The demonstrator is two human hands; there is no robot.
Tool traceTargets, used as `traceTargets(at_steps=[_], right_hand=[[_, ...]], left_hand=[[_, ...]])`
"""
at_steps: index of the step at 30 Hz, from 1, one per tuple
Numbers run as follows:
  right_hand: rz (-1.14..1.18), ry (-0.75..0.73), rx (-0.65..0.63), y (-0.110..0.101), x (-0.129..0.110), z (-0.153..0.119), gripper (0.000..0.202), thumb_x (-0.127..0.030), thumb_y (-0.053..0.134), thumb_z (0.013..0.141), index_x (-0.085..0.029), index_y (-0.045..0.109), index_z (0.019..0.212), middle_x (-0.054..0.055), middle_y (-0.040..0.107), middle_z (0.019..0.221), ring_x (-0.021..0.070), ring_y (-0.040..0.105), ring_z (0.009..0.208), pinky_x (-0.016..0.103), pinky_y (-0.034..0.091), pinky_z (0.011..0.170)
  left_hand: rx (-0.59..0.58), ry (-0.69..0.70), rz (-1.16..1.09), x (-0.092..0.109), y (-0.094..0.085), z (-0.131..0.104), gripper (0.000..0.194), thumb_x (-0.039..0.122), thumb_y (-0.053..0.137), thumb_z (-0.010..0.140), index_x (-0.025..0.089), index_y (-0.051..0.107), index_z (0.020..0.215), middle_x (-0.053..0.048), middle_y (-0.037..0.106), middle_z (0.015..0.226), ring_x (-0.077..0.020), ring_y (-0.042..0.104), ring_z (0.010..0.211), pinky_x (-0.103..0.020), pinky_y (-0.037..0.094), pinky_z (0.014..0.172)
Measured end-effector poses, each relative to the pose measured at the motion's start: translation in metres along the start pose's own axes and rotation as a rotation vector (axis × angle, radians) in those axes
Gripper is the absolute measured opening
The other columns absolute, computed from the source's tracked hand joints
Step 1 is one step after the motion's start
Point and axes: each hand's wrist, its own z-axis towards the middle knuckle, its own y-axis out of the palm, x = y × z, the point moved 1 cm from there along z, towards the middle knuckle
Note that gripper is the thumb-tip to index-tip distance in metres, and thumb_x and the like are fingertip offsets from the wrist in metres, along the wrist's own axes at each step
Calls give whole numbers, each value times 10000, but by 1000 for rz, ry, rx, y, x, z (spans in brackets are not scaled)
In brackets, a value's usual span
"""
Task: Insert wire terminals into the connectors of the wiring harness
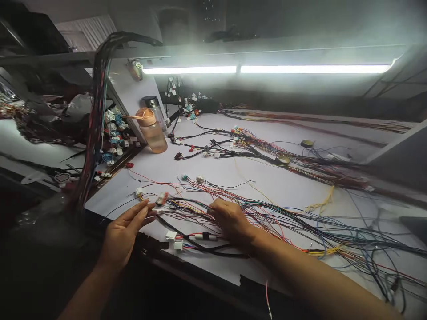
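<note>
My left hand (122, 235) is at the front left of the table, thumb and fingers pinched together on thin wires. Just beyond its fingertips is a small white connector (138, 191) with yellowish wires running toward them. To the right of those fingertips lies a blurred white-and-red connector (162, 198) on a black-wrapped branch. My right hand (230, 218) is closed over a bundle of thin coloured wires (196, 212); its fingertips are partly hidden. Nearer the front edge are white connectors (171, 236) and a white sleeve with black tape (204, 237).
Another wire harness (250, 149) lies across the table behind, with tape rolls (283, 160) on it. Drink bottles (153, 133) stand at the back left. A thick cable bundle (96, 102) hangs at the left. A lit tube lamp (313, 69) spans the back.
</note>
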Motion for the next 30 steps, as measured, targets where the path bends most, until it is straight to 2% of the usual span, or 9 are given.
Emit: traceTargets(at_steps=[3, 7, 9, 12, 15, 18, 21, 25, 30], right_hand=[[57, 84, 98, -5, -3, 1, 343, -326, 361, 1026, -198, 535, 761, -1, 537, 657, 116, 488, 603, 236, 374, 600], [211, 209, 180, -9, -3, 0, 298, -345, 383, 1015, -203, 581, 843, 9, 584, 716, 131, 542, 654, 249, 433, 645], [280, 267, 198, -11, -2, 0, 277, -354, 405, 1003, -207, 601, 873, 7, 589, 724, 133, 534, 639, 259, 436, 628], [341, 342, 215, -12, 0, -1, 290, -388, 422, 991, -209, 612, 864, 10, 574, 707, 140, 516, 617, 274, 425, 593], [383, 384, 236, -12, 1, -2, 300, -408, 427, 988, -212, 621, 870, 13, 550, 687, 145, 513, 617, 279, 416, 570], [410, 396, 244, -12, 2, -1, 304, -417, 433, 984, -210, 627, 875, 3, 514, 656, 138, 493, 597, 273, 405, 554], [447, 389, 242, -13, 1, 0, 306, -415, 440, 982, -200, 623, 864, -7, 482, 640, 126, 463, 579, 263, 385, 544], [539, 447, 242, -11, 4, 0, 330, -446, 438, 981, -189, 615, 875, -12, 460, 640, 117, 437, 575, 250, 357, 522], [596, 483, 257, -8, 8, -1, 362, -493, 447, 972, -181, 613, 896, -21, 439, 629, 106, 408, 556, 239, 353, 520]], left_hand=[[68, 160, 189, -2, -17, 12, 493, 467, 789, 656, 158, 721, 1033, -104, 726, 1016, -229, 683, 872, -356, 588, 794], [61, 418, 612, 0, -32, 44, 493, 518, 584, 802, 145, 686, 1107, -137, 711, 1079, -254, 679, 935, -413, 555, 854], [26, 520, 785, 6, -31, 62, 463, 494, 532, 823, 161, 689, 1104, -142, 691, 1137, -271, 654, 1009, -431, 524, 904], [-57, 589, 930, 14, -15, 87, 389, 378, 537, 796, 198, 698, 1100, -127, 658, 1223, -297, 570, 1170, -461, 415, 1040], [-169, 606, 1092, 16, 7, 105, 386, 249, 531, 751, 217, 701, 1096, -115, 656, 1233, -303, 525, 1228, -471, 346, 1080], [-269, 578, 1245, 15, 18, 116, 372, 179, 529, 723, 235, 704, 1047, -104, 694, 1140, -298, 564, 1161, -489, 321, 1058], [-351, 540, 1373, 20, 17, 123, 283, 181, 507, 737, 231, 700, 938, -96, 709, 1025, -287, 594, 1069, -508, 298, 1034], [-465, 488, 1485, 30, 14, 134, 159, 211, 491, 733, 217, 643, 781, -74, 691, 909, -263, 608, 952, -453, 362, 940], [-530, 484, 1521, 35, 16, 141, 141, 246, 476, 725, 208, 600, 780, -95, 669, 924, -278, 599, 945, -422, 394, 880]])
